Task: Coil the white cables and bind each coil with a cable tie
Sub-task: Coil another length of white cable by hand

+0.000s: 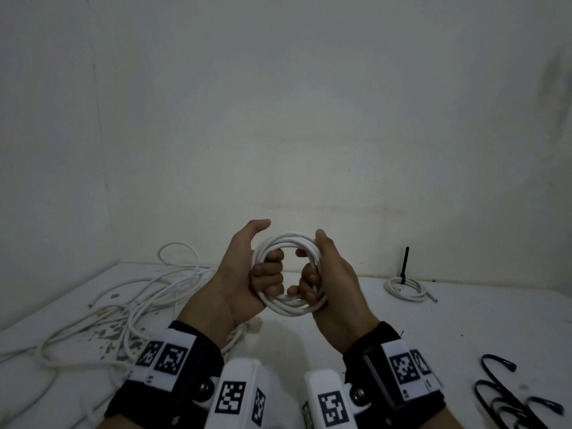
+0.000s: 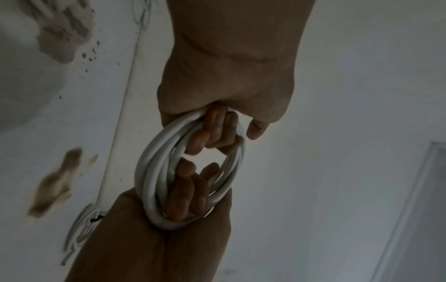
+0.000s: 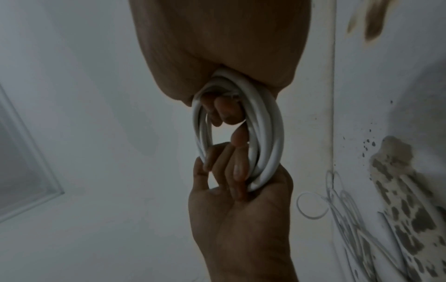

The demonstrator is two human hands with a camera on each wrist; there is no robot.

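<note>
Left hand (image 1: pixel 244 274) and right hand (image 1: pixel 328 274), raised above white table (image 1: pixel 356 323), fingers curled through white cable coil (image 1: pixel 291 270), gripping opposite sides; coil upright between both palms, clear of table.

Black wrist straps (image 1: pixel 198 360) carry white panels printed with black square markers; white camera housings (image 1: pixel 235 394) sit at six o'clock, fastened by silver screws (image 1: pixel 202 388).

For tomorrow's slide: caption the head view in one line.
Left hand and right hand grip a round coil of white cable above the table.
</note>
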